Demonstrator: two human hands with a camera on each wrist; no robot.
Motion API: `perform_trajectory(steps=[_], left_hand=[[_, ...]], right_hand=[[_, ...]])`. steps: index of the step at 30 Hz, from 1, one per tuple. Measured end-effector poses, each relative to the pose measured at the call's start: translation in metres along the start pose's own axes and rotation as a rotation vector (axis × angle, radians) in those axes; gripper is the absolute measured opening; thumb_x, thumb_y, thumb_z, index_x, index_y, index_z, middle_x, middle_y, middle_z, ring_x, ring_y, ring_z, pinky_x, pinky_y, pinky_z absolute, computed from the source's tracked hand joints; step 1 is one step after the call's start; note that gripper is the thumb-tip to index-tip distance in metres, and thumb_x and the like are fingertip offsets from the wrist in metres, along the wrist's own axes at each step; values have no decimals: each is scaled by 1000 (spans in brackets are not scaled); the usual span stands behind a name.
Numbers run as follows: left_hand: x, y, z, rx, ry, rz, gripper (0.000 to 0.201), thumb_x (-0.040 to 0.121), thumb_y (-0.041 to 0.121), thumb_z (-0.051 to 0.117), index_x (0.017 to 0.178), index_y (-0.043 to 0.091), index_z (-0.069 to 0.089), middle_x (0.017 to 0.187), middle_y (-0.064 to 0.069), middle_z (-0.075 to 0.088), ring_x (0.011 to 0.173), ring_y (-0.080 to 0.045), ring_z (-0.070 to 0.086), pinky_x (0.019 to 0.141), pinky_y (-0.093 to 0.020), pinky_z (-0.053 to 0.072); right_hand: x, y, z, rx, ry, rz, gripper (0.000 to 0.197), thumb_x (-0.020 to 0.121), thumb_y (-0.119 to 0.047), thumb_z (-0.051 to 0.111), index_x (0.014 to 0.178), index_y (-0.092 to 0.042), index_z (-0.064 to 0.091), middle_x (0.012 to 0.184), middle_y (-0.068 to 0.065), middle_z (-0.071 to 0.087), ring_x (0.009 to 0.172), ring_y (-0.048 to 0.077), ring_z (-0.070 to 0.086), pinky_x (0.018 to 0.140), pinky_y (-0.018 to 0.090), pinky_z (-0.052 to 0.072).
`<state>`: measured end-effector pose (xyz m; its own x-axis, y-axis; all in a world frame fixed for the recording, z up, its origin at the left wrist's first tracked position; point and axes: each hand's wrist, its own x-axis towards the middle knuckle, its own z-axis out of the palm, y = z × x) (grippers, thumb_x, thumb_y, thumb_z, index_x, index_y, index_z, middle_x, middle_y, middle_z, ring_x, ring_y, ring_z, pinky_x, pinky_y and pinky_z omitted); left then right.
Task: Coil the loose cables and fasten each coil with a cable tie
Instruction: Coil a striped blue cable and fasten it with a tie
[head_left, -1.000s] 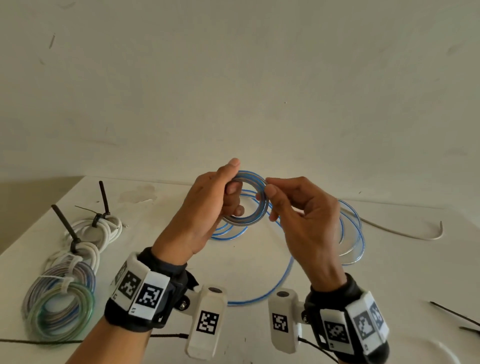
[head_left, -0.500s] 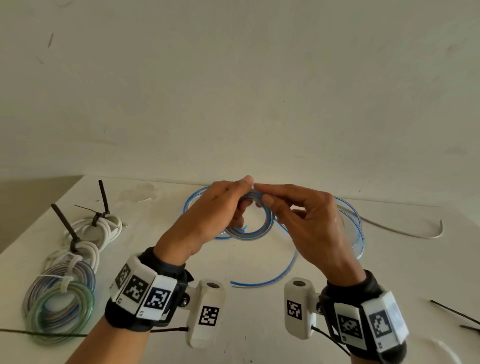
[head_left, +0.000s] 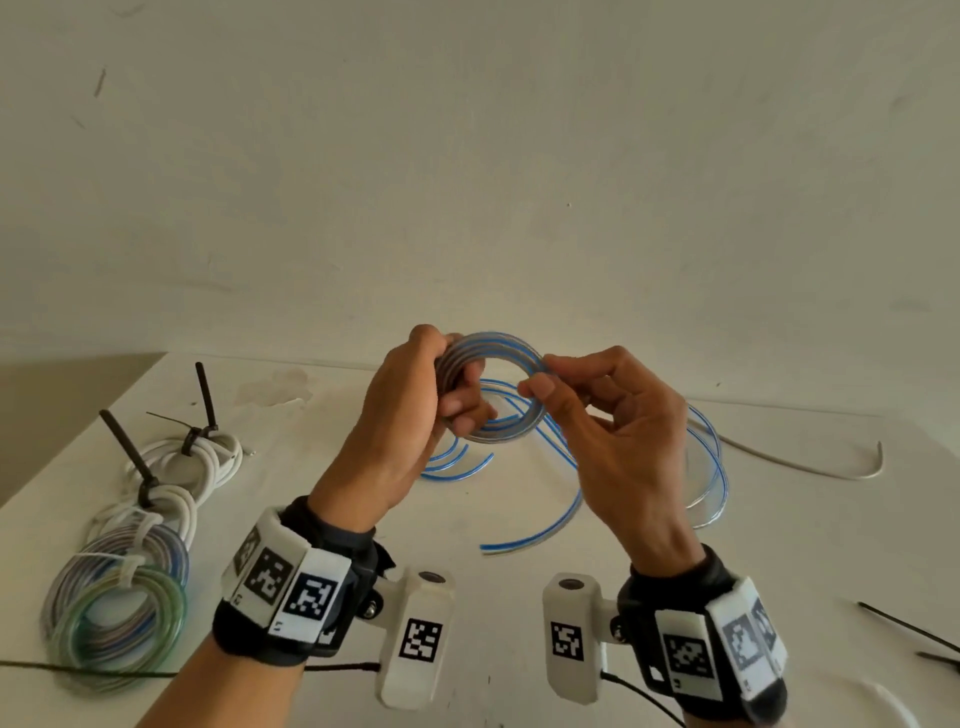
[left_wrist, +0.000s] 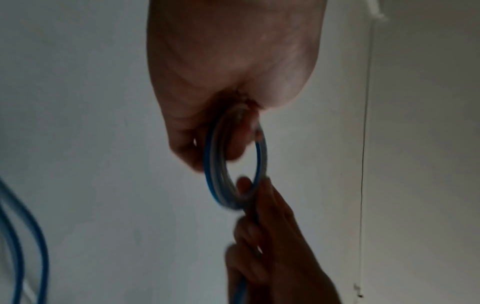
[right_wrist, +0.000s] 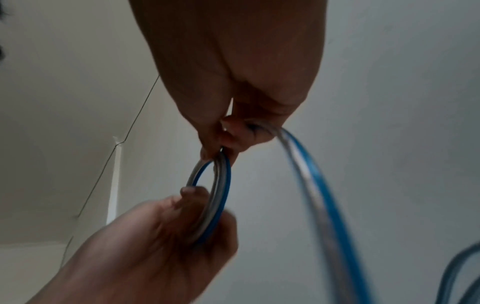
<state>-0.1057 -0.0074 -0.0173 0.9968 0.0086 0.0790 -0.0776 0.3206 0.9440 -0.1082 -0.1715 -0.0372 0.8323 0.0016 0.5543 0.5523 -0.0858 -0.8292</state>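
A blue-striped clear cable is partly wound into a small coil (head_left: 498, 358) held above the white table (head_left: 779, 519). My left hand (head_left: 410, 415) grips the coil's left side, fingers curled through the ring (left_wrist: 221, 164). At the coil's right side my right hand (head_left: 613, 415) pinches the cable between thumb and forefinger (right_wrist: 221, 152). The loose remainder of the cable (head_left: 550, 525) trails from the right hand down onto the table in wide loops (right_wrist: 319, 185). Several coils lie at the left edge, fastened with ties: two white ones (head_left: 208, 457) and a green-and-blue pile (head_left: 119, 608).
A loose white cable (head_left: 810, 467) lies at the back right of the table. Black cable ties (head_left: 914, 634) lie at the right edge, and one more (head_left: 78, 670) at the front left. A plain wall stands behind the table.
Both hands rose a little with the coil, and it turned more face-on to me. The loose tail on the table slid rightward as more cable was drawn toward the ring.
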Motion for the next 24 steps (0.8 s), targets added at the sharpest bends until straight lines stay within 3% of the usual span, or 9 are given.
perform_trajectory(steps=[2, 5, 8, 10, 12, 13, 16, 19, 24], left_hand=[[-1, 1, -4, 169, -90, -14, 45, 102, 26, 33, 65, 6, 51, 44, -1, 32, 43, -22, 36, 75, -44, 41], [-6, -2, -9, 495, -236, 52, 45, 101, 41, 53, 67, 12, 55, 48, 3, 39, 46, -18, 41, 58, -29, 43], [-11, -3, -7, 607, -309, 201, 34, 92, 46, 53, 72, 20, 59, 56, -11, 38, 52, -15, 46, 60, -29, 47], [-10, -3, -7, 581, -231, 284, 39, 93, 45, 52, 74, 12, 53, 61, -17, 37, 57, -18, 48, 60, -28, 47], [-6, -3, -8, 486, -122, 341, 41, 95, 44, 52, 72, 12, 47, 59, -5, 34, 55, -16, 47, 63, -36, 49], [-4, -3, -9, 420, -81, 363, 41, 97, 44, 52, 70, 14, 44, 58, 2, 33, 51, -13, 44, 64, -42, 49], [0, -5, -7, 177, 4, 367, 46, 101, 42, 50, 71, 11, 34, 58, 4, 23, 48, -14, 26, 61, -37, 47], [-1, -6, 1, 52, 43, 340, 48, 99, 45, 48, 72, 11, 27, 64, -2, 16, 51, -16, 20, 60, -29, 44], [-2, -11, 6, 46, 61, 302, 51, 97, 46, 48, 74, 2, 37, 59, -1, 20, 47, -16, 26, 66, -43, 43]], right_hand=[[4, -1, -11, -58, -90, -6, 8, 87, -25, 77, 88, -33, 74, 82, 2, 78, 82, 36, 71, 60, 55, 52], [7, -5, -21, -145, -241, -6, 9, 88, -18, 76, 89, -26, 76, 82, -2, 78, 74, 36, 67, 56, 59, 51], [7, -7, -23, -152, -250, -5, 9, 89, -24, 74, 92, -31, 78, 86, -5, 78, 78, 33, 70, 62, 61, 54], [7, -8, -22, -136, -201, -5, 15, 90, -28, 70, 97, -38, 78, 90, -8, 78, 75, 20, 70, 62, 48, 58], [7, -9, -20, -111, -145, -2, 17, 92, -29, 67, 103, -38, 75, 88, -9, 78, 64, 6, 60, 53, 27, 49], [7, -9, -19, -86, -122, 10, 15, 92, -29, 66, 104, -33, 73, 87, -7, 78, 62, 6, 57, 52, 23, 45], [6, -6, -12, 24, -60, 50, 6, 93, -20, 69, 98, -18, 69, 86, 3, 78, 64, 14, 59, 48, 27, 45], [1, -3, 3, 137, -61, 81, 16, 86, -25, 72, 93, -13, 63, 86, 13, 76, 64, 19, 63, 47, 28, 46], [1, 0, 3, 100, -49, 100, 17, 85, -32, 70, 92, -18, 62, 88, 11, 78, 56, 17, 52, 47, 28, 42]])
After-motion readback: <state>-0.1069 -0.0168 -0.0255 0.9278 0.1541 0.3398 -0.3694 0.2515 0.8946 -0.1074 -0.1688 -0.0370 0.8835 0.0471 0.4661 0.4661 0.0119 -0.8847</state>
